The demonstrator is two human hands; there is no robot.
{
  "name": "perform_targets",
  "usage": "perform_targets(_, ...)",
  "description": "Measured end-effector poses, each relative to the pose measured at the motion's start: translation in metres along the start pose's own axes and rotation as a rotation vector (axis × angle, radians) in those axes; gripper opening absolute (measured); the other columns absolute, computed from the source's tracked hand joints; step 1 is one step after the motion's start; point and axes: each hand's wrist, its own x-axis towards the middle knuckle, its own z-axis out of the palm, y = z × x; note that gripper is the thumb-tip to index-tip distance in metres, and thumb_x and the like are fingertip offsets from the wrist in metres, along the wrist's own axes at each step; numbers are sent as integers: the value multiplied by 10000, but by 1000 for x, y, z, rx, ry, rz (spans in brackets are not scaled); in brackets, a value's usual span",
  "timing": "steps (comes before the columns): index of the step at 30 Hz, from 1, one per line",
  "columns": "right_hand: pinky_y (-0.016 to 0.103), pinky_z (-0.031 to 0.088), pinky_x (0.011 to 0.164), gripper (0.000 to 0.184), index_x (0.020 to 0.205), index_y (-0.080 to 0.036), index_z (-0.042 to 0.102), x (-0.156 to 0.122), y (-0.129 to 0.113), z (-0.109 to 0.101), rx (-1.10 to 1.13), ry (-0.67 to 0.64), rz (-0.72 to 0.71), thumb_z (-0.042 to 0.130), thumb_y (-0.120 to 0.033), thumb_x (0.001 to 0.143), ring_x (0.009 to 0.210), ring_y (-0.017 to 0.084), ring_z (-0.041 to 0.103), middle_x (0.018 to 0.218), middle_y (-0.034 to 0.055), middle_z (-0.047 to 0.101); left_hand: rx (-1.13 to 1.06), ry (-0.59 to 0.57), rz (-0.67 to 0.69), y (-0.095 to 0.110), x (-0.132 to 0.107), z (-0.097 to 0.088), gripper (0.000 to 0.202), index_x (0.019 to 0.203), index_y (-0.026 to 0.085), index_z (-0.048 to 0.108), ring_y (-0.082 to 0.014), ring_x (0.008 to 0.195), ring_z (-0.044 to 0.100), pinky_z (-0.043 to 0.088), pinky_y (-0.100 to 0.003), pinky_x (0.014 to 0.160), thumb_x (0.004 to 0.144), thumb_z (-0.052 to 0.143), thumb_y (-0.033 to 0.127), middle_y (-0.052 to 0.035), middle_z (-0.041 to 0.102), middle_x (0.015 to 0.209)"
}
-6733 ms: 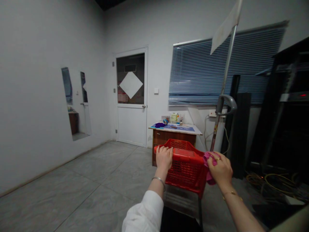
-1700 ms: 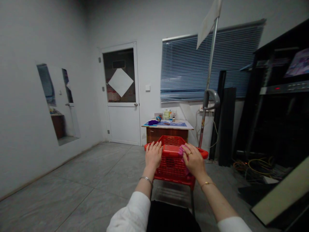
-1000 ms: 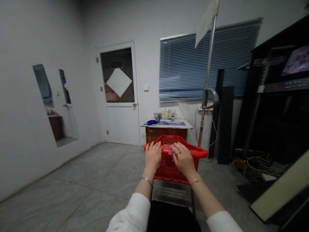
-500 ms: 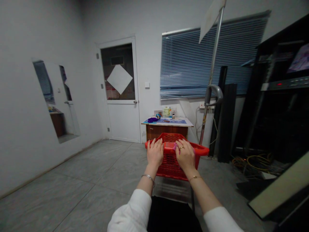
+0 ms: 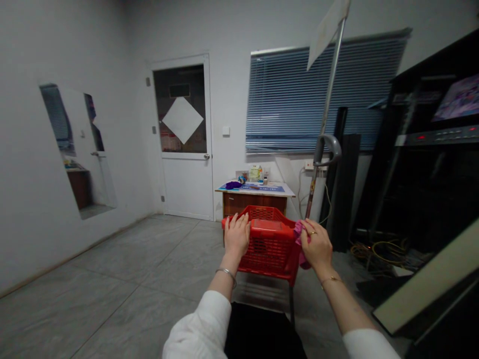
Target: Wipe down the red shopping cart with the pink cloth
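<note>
A red plastic basket (image 5: 270,246) sits on a small cart frame in front of me. My left hand (image 5: 236,235) rests on the near left rim of the basket, fingers lying over the edge. My right hand (image 5: 316,245) is closed on a pink cloth (image 5: 299,230) and presses it against the basket's right side. Part of the cloth is hidden under my fingers.
A wooden desk (image 5: 254,197) with small items stands behind the basket, by a white door (image 5: 184,139). A metal pole with a curved handle (image 5: 325,148) rises at the right, near black panels, floor cables (image 5: 377,250) and dark equipment (image 5: 434,144).
My right hand with the pink cloth has slid from the basket's top near rim to its right side. My left hand has stayed on the left rim.
</note>
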Motion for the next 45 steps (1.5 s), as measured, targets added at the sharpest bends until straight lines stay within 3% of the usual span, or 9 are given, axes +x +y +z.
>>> perform_targets(10, 439, 366, 1083, 303, 1135, -191, 666, 13, -136, 40, 71, -146, -148, 466, -211, 908, 1212, 237, 506, 1201, 84, 654, 12, -18, 9, -5, 0, -1, 424, 1370, 235, 525, -231, 1316, 462, 270, -458, 1144, 1016, 303, 309, -35, 618, 1332)
perform_targets(14, 405, 382, 1090, 353, 1213, -194, 629, 7, -92, 27, 105, -136, -228, 460, -200, 903, 1242, 212, 490, 1251, 73, 631, 6, -24, 25, -7, 1, -4, 417, 1364, 241, 531, -229, 1292, 485, 283, -447, 1136, 1019, 308, 314, -33, 626, 1321)
perform_targets(20, 385, 427, 1050, 350, 1184, -182, 649, 0, 2, 1, 4, -42, -72, 460, -241, 895, 1175, 209, 533, 1212, 89, 640, -11, -1, -6, 3, 2, 1, 407, 1360, 239, 534, -232, 1290, 482, 271, -454, 1144, 1017, 328, 311, -27, 630, 1315)
perform_targets(23, 394, 429, 1033, 316, 1097, -167, 687, 2, -4, 5, -43, 17, 42, 452, -249, 901, 1142, 220, 542, 1161, 99, 659, -22, 11, -22, 10, 2, 6, 401, 1354, 245, 540, -227, 1282, 488, 270, -450, 1145, 1016, 335, 313, -20, 638, 1305)
perform_targets(26, 408, 428, 1016, 301, 1061, -160, 694, 6, -45, 21, -49, 19, 87, 446, -240, 911, 1117, 229, 553, 1135, 102, 669, -24, 12, -31, 13, 2, 10, 402, 1353, 244, 542, -230, 1275, 493, 276, -459, 1140, 1016, 334, 315, -21, 643, 1297)
perform_targets(30, 426, 392, 1049, 290, 1090, -173, 680, 13, -109, 39, 18, -108, -62, 456, -216, 911, 1174, 239, 529, 1178, 89, 661, -6, 12, -7, 8, 3, 9, 408, 1356, 239, 538, -233, 1267, 501, 274, -469, 1139, 1019, 320, 308, -30, 637, 1305)
perform_targets(33, 427, 376, 1075, 289, 1120, -189, 672, 16, -126, 41, 67, -179, -159, 480, -218, 906, 1199, 238, 514, 1198, 73, 655, 14, 7, 15, 0, 4, 7, 413, 1355, 223, 539, -240, 1263, 505, 290, -470, 1128, 1020, 312, 306, -40, 633, 1310)
perform_targets(41, 391, 437, 1043, 333, 1166, -182, 658, 2, -6, 6, 33, -83, -80, 458, -233, 905, 1169, 210, 538, 1209, 81, 643, -13, 33, 8, -6, 5, 15, 391, 1330, 221, 561, -233, 1218, 534, 316, -450, 1109, 1009, 355, 304, -46, 663, 1262)
perform_targets(45, 414, 450, 1018, 310, 1085, -167, 692, 2, 2, 6, -56, 25, 71, 448, -243, 910, 1143, 230, 551, 1163, 99, 660, -37, 40, -10, 5, 6, 16, 394, 1329, 219, 561, -239, 1214, 526, 296, -462, 1118, 1009, 344, 299, -40, 664, 1260)
